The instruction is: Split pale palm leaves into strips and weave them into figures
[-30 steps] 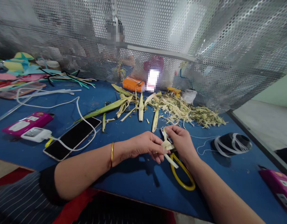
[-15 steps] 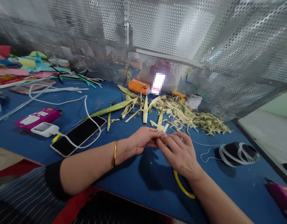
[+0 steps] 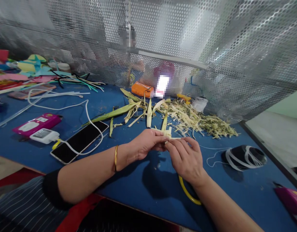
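My left hand (image 3: 147,144), with a gold bangle at the wrist, pinches pale corn husk strips (image 3: 167,132) between thumb and fingers. My right hand (image 3: 185,156) meets it fingertip to fingertip, closed on the same strips. Short cream ends stick out above the fingers; most of the held part is hidden. Just behind the hands lie whole pale green husk pieces (image 3: 149,114) and a long green leaf (image 3: 114,112). Beneath my right wrist a yellow ring-shaped thing (image 3: 187,192) shows in part on the blue table (image 3: 129,193).
A heap of shredded husk (image 3: 187,114) lies behind, near an orange packet (image 3: 142,89) and a lit, blurred screen (image 3: 162,86). At right is a black spool (image 3: 243,158) with white thread. A dark phone (image 3: 78,141), white cable and magenta pack (image 3: 38,124) lie left. Perforated mesh (image 3: 170,35) rises behind.
The right fingers have shifted slightly along the husk, and more of the pale strip now shows above both hands. The left hand keeps its pinch. The view has shifted slightly.
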The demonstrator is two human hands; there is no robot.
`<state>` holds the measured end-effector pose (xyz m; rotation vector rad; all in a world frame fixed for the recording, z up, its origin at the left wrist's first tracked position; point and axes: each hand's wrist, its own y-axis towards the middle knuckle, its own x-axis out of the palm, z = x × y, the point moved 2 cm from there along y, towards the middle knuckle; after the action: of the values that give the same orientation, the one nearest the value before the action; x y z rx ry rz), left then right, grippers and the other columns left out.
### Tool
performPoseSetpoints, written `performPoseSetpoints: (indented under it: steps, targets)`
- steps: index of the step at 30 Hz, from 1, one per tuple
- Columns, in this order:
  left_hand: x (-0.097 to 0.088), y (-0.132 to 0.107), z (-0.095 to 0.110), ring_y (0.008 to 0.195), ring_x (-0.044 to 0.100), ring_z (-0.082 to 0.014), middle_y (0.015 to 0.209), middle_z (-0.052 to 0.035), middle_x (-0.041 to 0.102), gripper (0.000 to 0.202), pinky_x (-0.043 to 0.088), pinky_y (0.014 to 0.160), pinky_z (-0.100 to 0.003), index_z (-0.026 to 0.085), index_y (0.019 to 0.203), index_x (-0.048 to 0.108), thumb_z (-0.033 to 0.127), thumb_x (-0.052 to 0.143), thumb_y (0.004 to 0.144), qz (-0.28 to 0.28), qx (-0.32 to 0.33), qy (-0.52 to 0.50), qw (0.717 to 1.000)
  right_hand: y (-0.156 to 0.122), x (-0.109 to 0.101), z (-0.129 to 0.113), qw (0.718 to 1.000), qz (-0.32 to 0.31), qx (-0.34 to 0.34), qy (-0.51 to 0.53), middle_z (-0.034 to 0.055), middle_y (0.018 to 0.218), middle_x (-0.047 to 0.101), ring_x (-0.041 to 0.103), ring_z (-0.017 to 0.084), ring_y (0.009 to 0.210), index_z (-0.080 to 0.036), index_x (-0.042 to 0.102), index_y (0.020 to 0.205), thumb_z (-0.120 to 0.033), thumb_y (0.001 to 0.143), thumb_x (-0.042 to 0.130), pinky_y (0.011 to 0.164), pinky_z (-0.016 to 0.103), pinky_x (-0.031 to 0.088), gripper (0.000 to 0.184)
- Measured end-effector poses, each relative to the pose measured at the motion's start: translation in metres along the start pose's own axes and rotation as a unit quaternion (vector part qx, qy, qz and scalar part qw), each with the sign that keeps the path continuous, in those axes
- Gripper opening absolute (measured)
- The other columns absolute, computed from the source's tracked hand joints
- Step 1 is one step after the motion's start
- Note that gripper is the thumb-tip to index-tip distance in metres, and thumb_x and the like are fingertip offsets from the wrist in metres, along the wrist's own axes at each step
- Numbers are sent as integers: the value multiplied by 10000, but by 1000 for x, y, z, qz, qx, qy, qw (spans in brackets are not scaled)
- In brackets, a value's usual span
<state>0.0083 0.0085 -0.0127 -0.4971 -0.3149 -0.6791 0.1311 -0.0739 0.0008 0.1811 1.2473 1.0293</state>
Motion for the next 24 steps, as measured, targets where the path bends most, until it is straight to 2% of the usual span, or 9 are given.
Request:
performPoseSetpoints:
  steps: [7,13,15,18,21,23,24]
  targets:
    - [2,-4,6,671,627,-104,742,-69,713,140,481,708,-244,108,718,708,198,668,817,43,12,7,999,2,-6,-6,998,14,-56,34,103,831,707,613,209,770,-126,632,916,-71,921,423,804,383,413,216]
    - [0,0,-1,638,635,-104,719,-74,716,133,485,658,-226,98,721,717,193,684,808,49,18,-5,999,4,-4,-14,994,16,-87,69,104,805,698,622,225,801,-133,644,871,-67,916,413,865,399,439,245]
    - [-1,2,-2,611,627,-98,709,-72,713,128,485,636,-220,92,718,714,191,696,798,54,20,-6,998,4,-1,-15,992,14,-73,104,91,801,696,624,216,792,-141,630,880,-67,920,418,875,399,440,229]
    - [0,0,4,598,632,-103,689,-68,708,137,504,642,-227,87,704,702,187,695,798,65,25,-9,998,3,2,-8,980,41,18,193,61,863,700,629,191,815,-179,598,957,-114,934,462,852,370,448,153]
    - [2,-4,13,622,661,-120,705,-67,713,87,533,712,-260,86,762,703,150,669,811,66,27,4,997,-1,3,9,966,76,181,170,106,1020,682,613,240,975,-191,579,1078,-215,925,539,849,382,438,161]
    - [3,-6,17,630,673,-130,710,-72,714,78,538,741,-282,89,805,702,153,659,819,59,19,24,998,-4,5,19,955,44,255,146,107,1015,683,612,258,981,-194,594,1052,-279,928,546,839,384,423,157]
    - [3,-7,18,627,673,-132,709,-75,712,101,537,731,-282,90,803,698,180,657,826,56,14,34,998,-5,7,22,950,16,269,155,83,962,694,625,245,932,-203,604,999,-297,934,539,832,374,415,131]
